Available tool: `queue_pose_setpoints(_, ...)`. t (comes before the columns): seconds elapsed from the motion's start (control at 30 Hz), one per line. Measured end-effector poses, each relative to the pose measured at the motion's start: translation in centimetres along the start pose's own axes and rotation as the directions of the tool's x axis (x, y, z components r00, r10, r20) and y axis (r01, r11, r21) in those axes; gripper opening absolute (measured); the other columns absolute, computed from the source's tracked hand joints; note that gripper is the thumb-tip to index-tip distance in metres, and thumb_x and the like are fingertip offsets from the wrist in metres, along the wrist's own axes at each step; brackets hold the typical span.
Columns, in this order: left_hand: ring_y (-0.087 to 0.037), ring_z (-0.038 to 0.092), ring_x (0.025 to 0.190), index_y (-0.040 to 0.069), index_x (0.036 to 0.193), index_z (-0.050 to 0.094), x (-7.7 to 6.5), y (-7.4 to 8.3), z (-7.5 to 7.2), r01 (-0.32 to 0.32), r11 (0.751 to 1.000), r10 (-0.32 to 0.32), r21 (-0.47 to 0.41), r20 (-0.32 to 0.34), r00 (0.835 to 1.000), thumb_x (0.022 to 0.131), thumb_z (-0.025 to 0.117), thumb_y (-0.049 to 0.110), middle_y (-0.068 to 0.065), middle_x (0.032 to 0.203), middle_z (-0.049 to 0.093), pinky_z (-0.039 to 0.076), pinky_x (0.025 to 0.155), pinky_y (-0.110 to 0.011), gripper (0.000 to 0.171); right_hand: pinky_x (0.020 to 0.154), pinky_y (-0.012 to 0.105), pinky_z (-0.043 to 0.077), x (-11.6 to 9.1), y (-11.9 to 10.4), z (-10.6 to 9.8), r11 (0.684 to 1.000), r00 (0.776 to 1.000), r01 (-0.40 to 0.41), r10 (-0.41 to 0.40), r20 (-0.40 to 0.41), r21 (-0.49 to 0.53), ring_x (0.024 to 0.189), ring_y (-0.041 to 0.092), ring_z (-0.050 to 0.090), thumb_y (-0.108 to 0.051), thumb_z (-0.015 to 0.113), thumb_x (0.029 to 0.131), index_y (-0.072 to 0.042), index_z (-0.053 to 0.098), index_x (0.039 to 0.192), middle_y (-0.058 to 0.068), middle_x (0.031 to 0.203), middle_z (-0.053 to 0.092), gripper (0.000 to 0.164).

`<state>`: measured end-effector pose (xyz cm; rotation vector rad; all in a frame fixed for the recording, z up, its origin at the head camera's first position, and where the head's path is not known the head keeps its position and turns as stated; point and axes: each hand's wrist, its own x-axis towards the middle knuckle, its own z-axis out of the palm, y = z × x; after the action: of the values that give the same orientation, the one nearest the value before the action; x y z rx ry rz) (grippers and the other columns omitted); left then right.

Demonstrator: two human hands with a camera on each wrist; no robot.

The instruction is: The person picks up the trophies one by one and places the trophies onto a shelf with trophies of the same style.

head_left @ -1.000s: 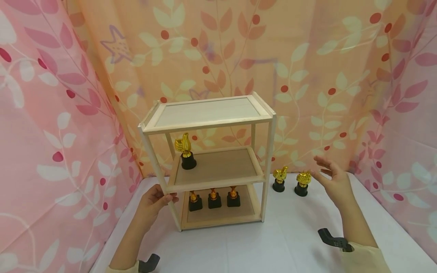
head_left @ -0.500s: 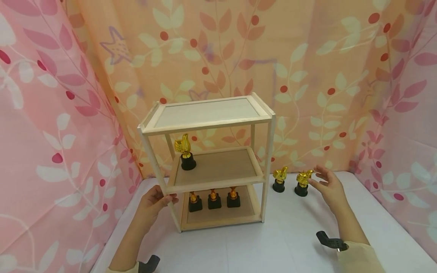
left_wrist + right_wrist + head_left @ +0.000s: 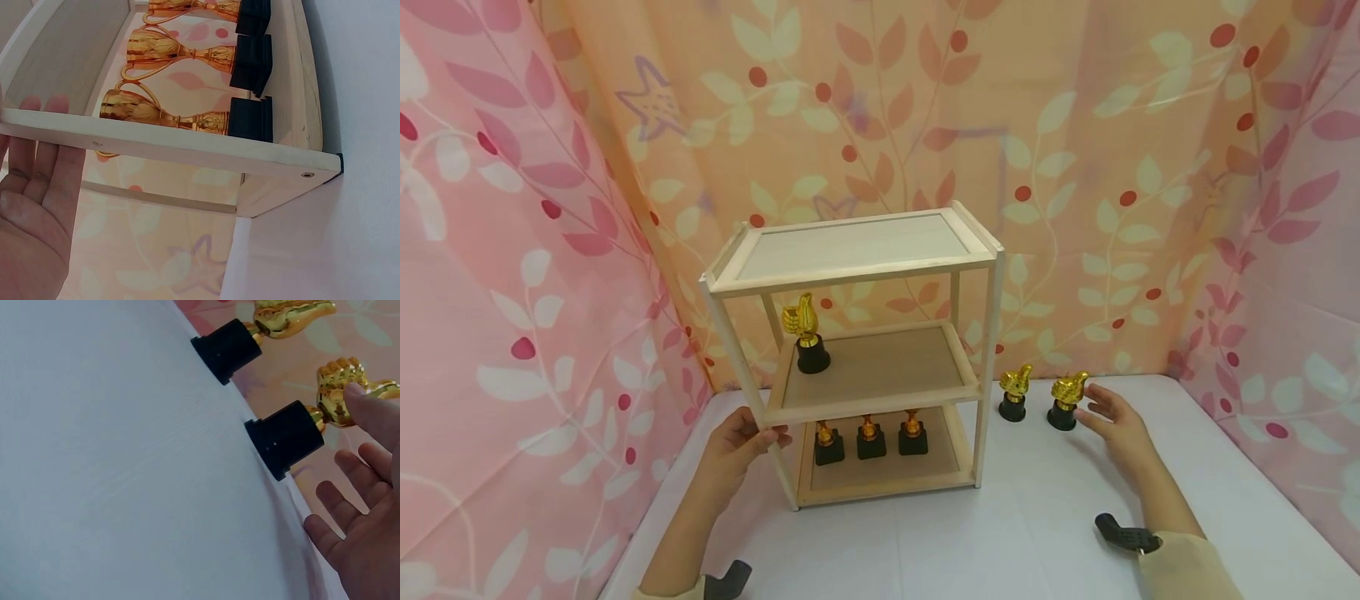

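My left hand (image 3: 727,454) holds the left front post of a pale wooden three-tier shelf (image 3: 859,247); the left wrist view shows its fingers (image 3: 59,165) reaching behind the post. To the right, my right hand (image 3: 1117,429) has its fingers spread beside a gold thumbs-up trophy (image 3: 1063,416) on a round black base. In the right wrist view the thumb overlaps that trophy's gold top. Another thumbs-up trophy (image 3: 1013,407) stands just left of it on the table. A third thumbs-up trophy (image 3: 812,355) is upright at the left of the middle tier.
Three orange-gold cup trophies (image 3: 181,53) with square black bases stand in a row on the bottom tier, their tops hidden by the middle tier in the head view. A white cloth covers the table (image 3: 940,550). Floral curtains (image 3: 880,100) enclose the back and sides.
My right hand has come down and slightly left, its fingers now lower beside the nearer thumbs-up trophy. That trophy's gold top now shows more fully. The left hand stays on the post.
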<state>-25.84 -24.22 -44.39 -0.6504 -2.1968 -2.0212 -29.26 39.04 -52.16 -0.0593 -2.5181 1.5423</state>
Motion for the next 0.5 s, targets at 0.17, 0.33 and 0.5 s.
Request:
queue_pose_setpoints(0.17, -0.017, 0.075, 0.097, -0.003, 0.114, 0.052, 0.1, 0.0, 0.0, 0.005, 1.000, -0.005, 0.009, -0.012, 1.000, 0.102, 0.061, 0.004, -0.016, 0.109, 0.073, 0.057, 0.094, -0.025, 0.017, 0.113, 0.071, 0.031, 0.0, 0.3, 0.7, 0.998, 0.999, -0.045, 0.045, 0.016, 0.043, 0.146, 0.047, 0.033, -0.042, 0.072, 0.096, -0.004, 0.028, 0.159, 0.027, 0.160, 0.035, 0.086)
queue_pose_setpoints(0.33, -0.016, 0.075, 0.097, -0.004, 0.114, 0.051, 0.1, -0.1, 0.0, -0.004, 1.000, 0.004, 0.008, -0.005, 1.000, 0.102, 0.060, 0.003, -0.015, 0.108, 0.073, 0.057, 0.094, -0.025, 0.017, 0.114, 0.069, 0.031, 0.1, 0.4, 1.0, 0.998, 0.997, -0.054, 0.056, 0.059, -0.025, 0.144, 0.052, 0.035, -0.039, 0.073, 0.096, -0.001, 0.027, 0.159, 0.032, 0.158, 0.035, 0.087)
queue_pose_setpoints(0.5, -0.017, 0.075, 0.097, -0.004, 0.115, 0.052, 0.0, -0.1, 0.0, 0.000, 1.000, 0.000, 0.007, -0.003, 1.000, 0.102, 0.060, 0.003, -0.004, 0.106, 0.074, 0.057, 0.094, -0.025, 0.017, 0.116, 0.068, 0.029, 0.0, 0.7, 1.3, 0.997, 0.996, -0.039, 0.043, 0.073, -0.060, 0.144, 0.052, 0.037, -0.035, 0.074, 0.095, 0.003, 0.030, 0.157, 0.033, 0.156, 0.037, 0.086)
